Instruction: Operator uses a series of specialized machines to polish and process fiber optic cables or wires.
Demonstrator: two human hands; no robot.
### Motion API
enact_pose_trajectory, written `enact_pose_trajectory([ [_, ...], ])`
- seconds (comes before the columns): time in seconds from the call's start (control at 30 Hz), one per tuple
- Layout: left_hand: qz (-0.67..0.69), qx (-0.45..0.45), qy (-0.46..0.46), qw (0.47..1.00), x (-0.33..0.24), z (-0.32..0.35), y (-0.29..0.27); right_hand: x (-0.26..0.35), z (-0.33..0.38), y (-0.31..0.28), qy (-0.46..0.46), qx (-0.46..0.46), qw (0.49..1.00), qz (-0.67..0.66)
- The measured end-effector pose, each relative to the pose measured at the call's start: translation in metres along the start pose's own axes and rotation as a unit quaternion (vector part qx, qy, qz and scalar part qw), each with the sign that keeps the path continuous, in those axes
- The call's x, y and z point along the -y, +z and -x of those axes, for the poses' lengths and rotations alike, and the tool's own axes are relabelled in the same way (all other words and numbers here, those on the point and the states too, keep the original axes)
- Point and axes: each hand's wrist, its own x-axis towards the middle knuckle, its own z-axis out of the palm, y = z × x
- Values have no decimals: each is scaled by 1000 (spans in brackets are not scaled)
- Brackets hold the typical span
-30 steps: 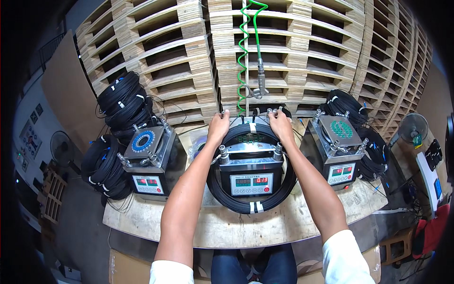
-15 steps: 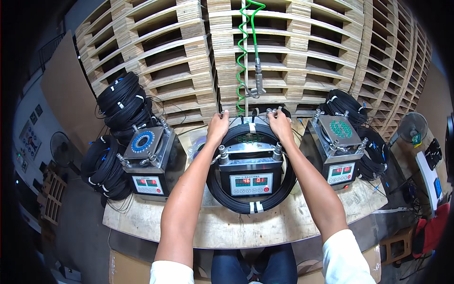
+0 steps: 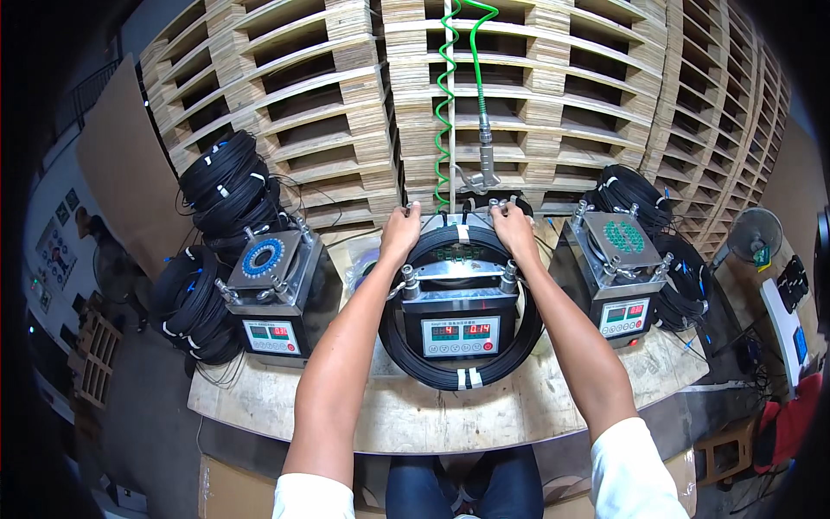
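A black machine [image 3: 411,324] with a lit red display stands in front of me on the wooden bench. Looped around it is a black cable coil [image 3: 471,379], bound with white tape at front and back. My left hand [image 3: 401,233] is closed on a metal knob at the machine's far left corner. At the far right corner, my right hand [image 3: 513,228] grips the matching knob [image 3: 495,205]. The fingers partly hide both knobs. Two nearer metal posts, one of them the left post [image 3: 409,275], show between my forearms. The coil's back part hides some of the machine's top.
Similar machines stand on either side, the left machine [image 3: 270,294] with a blue ring and the right machine [image 3: 612,268] with green pieces. Cable coils [image 3: 226,186] are piled beyond them. An air gun [image 3: 486,164] hangs from a green hose before stacked pallets [image 3: 519,86].
My hands stay at the two far knobs. The hanging air gun has swung slightly right and lower. Digits on the displays differ, and a person has appeared at the far left.
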Motion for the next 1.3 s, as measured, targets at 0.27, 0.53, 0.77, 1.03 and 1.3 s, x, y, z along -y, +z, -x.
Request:
enact_pose_trajectory([
  [0.27, 9, 7, -11, 1000, 0, -1, -1, 2, 0, 0, 2, -6, 1000, 22],
  [0.53, 4, 11, -11, 1000, 5, -8, 3, -1, -5, 2, 27, 14, 998, 49],
  [0.77, -34, 14, -27, 999, 0, -6, 2, -6, -10, 4, 22, 18, 999, 27],
  [1.03, 20, 7, 10, 1000, -4, 1, 0, -2, -5, 2, 23, 19, 999, 12],
  [1.3, 31, 10, 11, 999, 0, -1, -1, 4, -2, 0, 40, 27, 997, 56],
])
